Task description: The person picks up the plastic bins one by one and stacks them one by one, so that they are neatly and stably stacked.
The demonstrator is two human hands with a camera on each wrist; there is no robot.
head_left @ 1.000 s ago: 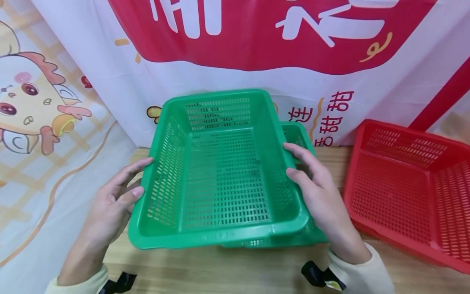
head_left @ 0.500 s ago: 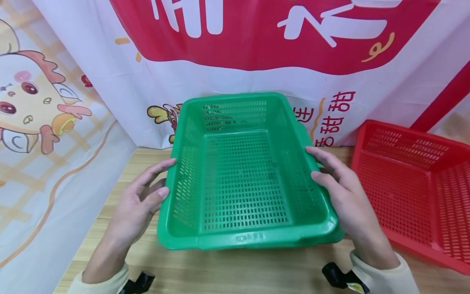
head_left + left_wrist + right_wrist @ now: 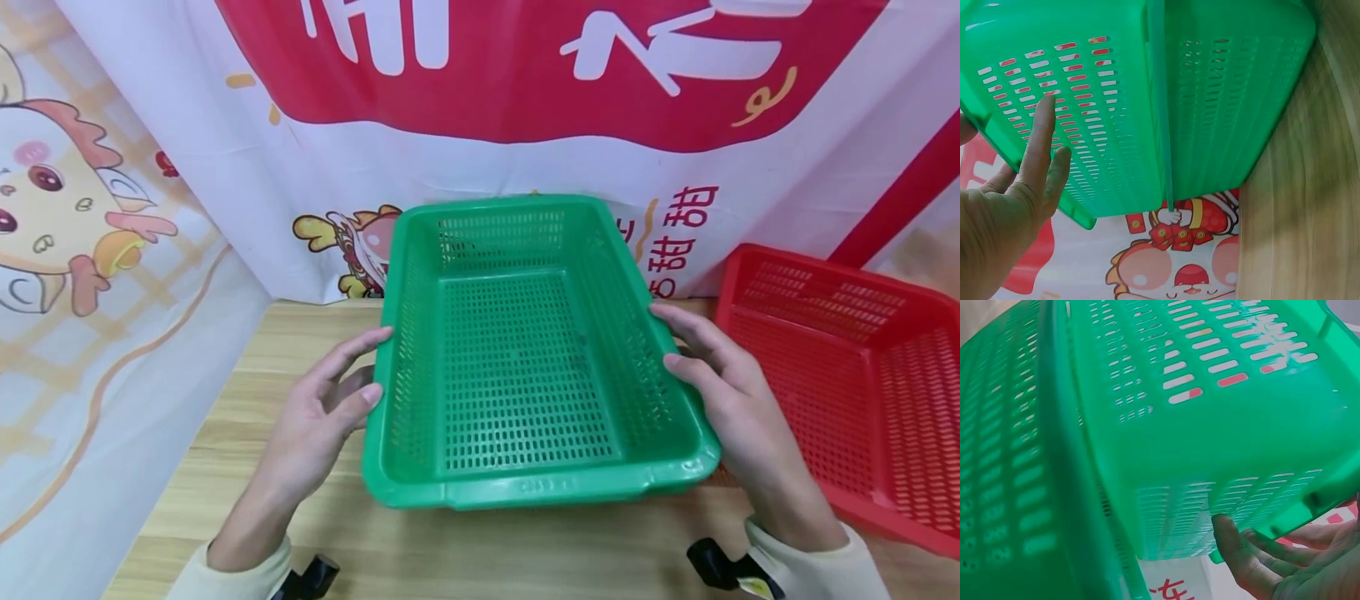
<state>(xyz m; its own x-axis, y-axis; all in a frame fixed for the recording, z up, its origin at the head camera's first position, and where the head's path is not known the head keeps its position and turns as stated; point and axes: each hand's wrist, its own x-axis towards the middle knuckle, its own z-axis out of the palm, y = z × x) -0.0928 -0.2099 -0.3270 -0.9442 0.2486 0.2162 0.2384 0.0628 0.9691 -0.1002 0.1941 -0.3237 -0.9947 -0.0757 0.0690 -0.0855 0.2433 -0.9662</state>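
In the head view, a green perforated plastic basket (image 3: 540, 492) is gripped at its two side rims. My left hand (image 3: 318, 425) holds the left rim, thumb and index finger on the edge; the left wrist view shows other fingers against the outer wall. On the right rim, my right hand (image 3: 738, 400) has thumb and index finger on the edge and other fingers beneath. A second green basket (image 3: 1229, 112) stands on the wooden table below the held one, its rim close to the held basket's base. From the head camera the upper basket covers it.
A red perforated basket (image 3: 795, 417) sits on the table (image 3: 225, 450) to the right, near my right forearm. Behind the table hangs a printed red-and-white cloth (image 3: 487, 167). Another printed cloth (image 3: 150, 400) borders the left side.
Both hands have carried the green basket rightward and its far rim sits slightly lower in the head view. The green basket beneath, partly visible earlier, is now covered there. The red basket stays put.
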